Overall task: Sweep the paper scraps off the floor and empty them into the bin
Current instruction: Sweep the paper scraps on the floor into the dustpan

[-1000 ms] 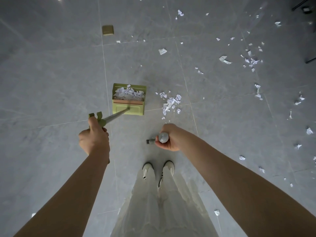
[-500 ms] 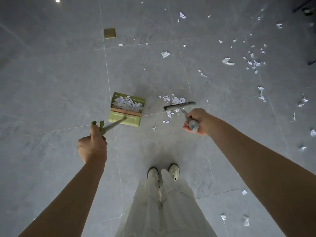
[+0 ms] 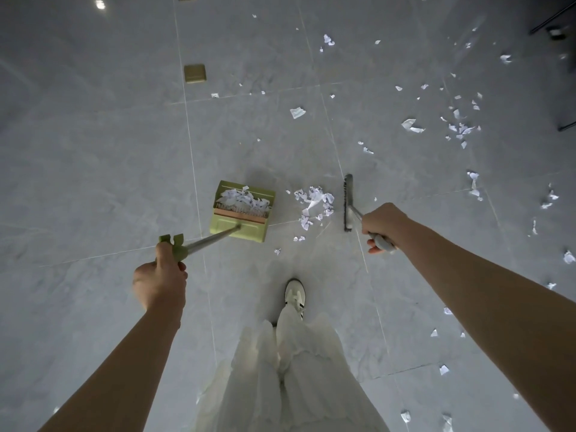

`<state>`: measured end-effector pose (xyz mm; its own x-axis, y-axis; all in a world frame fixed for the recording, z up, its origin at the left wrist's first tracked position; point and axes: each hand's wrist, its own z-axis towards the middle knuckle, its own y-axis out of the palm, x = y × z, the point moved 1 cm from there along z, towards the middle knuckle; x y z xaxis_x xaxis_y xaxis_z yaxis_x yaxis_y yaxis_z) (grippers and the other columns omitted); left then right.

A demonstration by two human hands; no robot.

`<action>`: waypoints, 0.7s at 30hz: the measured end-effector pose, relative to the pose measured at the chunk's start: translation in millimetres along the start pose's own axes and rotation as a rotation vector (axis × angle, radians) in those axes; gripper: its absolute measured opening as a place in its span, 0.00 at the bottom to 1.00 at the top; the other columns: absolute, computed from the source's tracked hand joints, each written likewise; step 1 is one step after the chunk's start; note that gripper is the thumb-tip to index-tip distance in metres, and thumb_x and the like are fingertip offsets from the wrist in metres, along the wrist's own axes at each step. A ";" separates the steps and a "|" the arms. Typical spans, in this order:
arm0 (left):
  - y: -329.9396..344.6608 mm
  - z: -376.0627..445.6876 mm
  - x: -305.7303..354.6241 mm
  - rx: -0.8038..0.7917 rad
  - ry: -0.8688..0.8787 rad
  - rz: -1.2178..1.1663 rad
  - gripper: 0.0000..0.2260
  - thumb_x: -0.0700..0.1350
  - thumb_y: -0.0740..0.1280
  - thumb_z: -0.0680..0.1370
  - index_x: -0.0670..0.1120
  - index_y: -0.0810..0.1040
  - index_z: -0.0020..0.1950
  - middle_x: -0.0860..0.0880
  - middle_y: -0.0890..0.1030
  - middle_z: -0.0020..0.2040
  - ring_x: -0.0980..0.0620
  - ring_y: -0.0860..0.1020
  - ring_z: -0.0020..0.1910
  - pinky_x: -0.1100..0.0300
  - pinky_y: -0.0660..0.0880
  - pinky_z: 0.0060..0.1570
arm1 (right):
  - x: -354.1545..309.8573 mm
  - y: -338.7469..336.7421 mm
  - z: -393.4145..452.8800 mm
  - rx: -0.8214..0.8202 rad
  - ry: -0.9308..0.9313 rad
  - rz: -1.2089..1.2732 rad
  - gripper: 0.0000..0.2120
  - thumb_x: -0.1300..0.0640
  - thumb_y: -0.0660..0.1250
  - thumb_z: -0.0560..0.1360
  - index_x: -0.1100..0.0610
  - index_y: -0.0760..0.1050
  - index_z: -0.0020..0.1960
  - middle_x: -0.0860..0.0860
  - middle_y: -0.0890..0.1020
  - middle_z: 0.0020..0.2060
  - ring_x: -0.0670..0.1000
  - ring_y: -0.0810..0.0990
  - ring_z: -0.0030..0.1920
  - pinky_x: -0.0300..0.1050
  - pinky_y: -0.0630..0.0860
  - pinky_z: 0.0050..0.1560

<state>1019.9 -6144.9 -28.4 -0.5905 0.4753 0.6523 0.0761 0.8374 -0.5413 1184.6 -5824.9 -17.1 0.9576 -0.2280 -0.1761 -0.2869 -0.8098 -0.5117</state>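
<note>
Left hand grips the green end of the metal pole of a light-green plastic long-handled dustpan, thumb along the grip. The dustpan sits on the grey tiled floor, already holding a heap of white paper scraps. Right hand is wrapped round the grey handle of a dark-bristled broom with a narrow grey head; the head stands on the floor, end-on, running away from the person. Small pile of torn white paper scraps lies between the dustpan and the broom head, just left of the bristles, near but apart from the pan. More loose paper bits scattered across the floor at upper right and far right. Square brass floor plate at upper left. One white shoe and white trousers below centre.
</note>
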 end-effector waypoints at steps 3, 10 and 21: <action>9.0 2.3 9.8 -0.009 0.014 -0.001 0.21 0.60 0.60 0.77 0.44 0.78 0.36 0.45 0.78 0.33 0.49 0.72 0.29 0.57 0.69 0.31 | -9.3 -5.4 14.6 0.034 0.023 -0.138 0.06 0.65 0.60 0.77 0.65 0.70 0.53 0.61 0.78 0.38 0.57 0.82 0.36 0.43 0.77 0.28; 31.7 26.9 37.9 -0.029 0.035 -0.038 0.20 0.59 0.60 0.76 0.44 0.78 0.36 0.45 0.77 0.33 0.49 0.70 0.28 0.57 0.67 0.31 | -39.8 -12.0 36.1 0.072 -0.010 -0.313 0.08 0.65 0.60 0.75 0.65 0.73 0.38 0.59 0.78 0.29 0.49 0.70 0.17 0.31 0.62 0.19; 21.4 91.2 70.0 -0.109 0.092 0.029 0.19 0.58 0.60 0.77 0.44 0.77 0.38 0.44 0.76 0.33 0.50 0.70 0.29 0.57 0.67 0.29 | -58.5 47.3 21.1 0.061 -0.130 -0.534 0.06 0.60 0.65 0.73 0.61 0.71 0.40 0.56 0.81 0.34 0.54 0.83 0.33 0.42 0.77 0.31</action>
<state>906.9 -6118.3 -42.7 -0.5107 0.5187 0.6857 0.1818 0.8446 -0.5036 1114.5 -5838.6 -48.8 0.9604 0.2779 0.0206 0.2332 -0.7612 -0.6052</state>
